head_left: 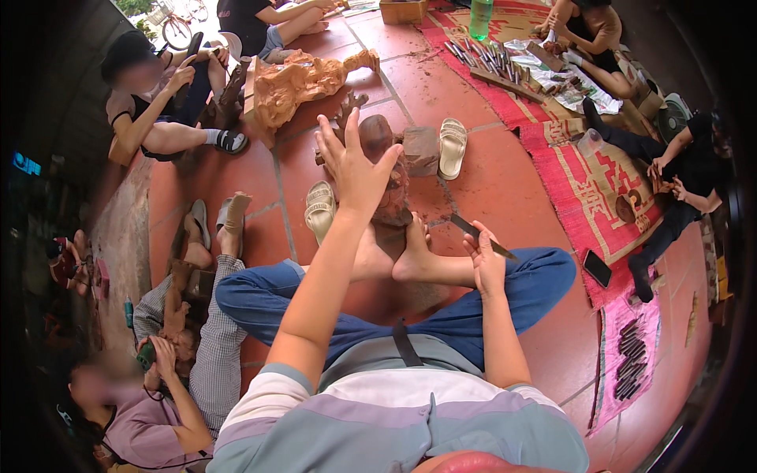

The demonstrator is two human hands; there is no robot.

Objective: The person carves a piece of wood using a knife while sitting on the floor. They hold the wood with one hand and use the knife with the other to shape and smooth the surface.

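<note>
My left hand [355, 165] is raised with its fingers spread, holding nothing. It is in front of a reddish-brown carved wood piece [393, 201] and hides part of it. That carving sits on the floor just past my bare feet [412, 256]. Beside it is a squarish brown wood block [423, 142]. Over my right shin, my right hand [486, 264] holds a flat, dark, narrow tool [464, 225] that looks like a file; its two ends stick out past the fingers.
Beige sandals [453, 146] flank the carving. A large orange-brown wood sculpture [300, 88] lies beyond. At right, a red mat [544, 169] bears several hand tools [497, 67] and a phone [597, 269]. Dark rods lie on pink cloth [607, 386]. Several people sit around, one holding a green power tool [147, 355].
</note>
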